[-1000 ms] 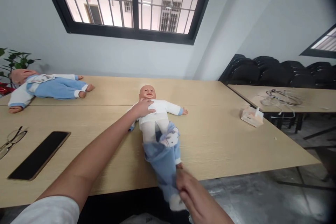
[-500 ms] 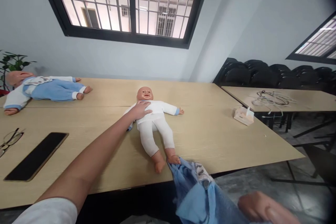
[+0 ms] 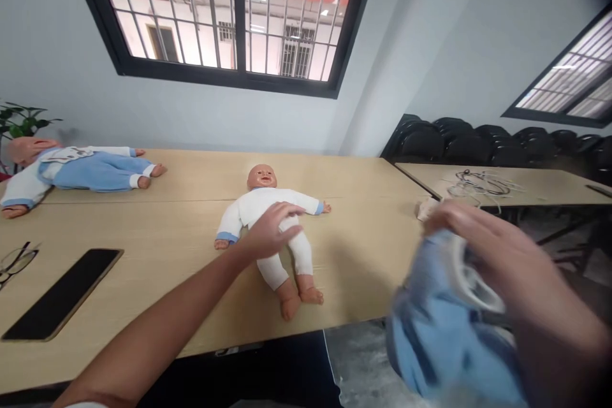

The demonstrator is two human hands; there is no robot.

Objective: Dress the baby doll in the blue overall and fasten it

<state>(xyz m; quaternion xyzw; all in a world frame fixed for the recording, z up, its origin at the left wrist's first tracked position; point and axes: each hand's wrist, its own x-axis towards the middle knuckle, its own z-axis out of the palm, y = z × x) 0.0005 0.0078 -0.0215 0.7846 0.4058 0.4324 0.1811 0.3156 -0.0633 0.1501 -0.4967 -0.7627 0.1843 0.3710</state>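
On its back on the table lies a baby doll [image 3: 262,177] in a white top and white leggings, with blue collar and cuffs and bare feet. Over its belly and hip hovers my left hand [image 3: 273,229], fingers apart and holding nothing. My right hand [image 3: 492,255], at the lower right, grips a bundled blue garment [image 3: 444,325] with a pale band at its opening. Motion blurs the garment, and it hangs beyond the table's front edge. Part of the garment is hidden behind the hand.
A second doll [image 3: 95,169] in blue and white lies at the far left of the table [image 3: 157,229]. A dark phone or tablet [image 3: 64,293] and glasses [image 3: 16,264] are nearer. A tissue box [image 3: 425,209] and coiled cables [image 3: 485,183] are at the right.
My right hand has lifted the blue garment away from the doll's foot, up and to the right. My left hand has shifted from the doll's chest down toward its hip.
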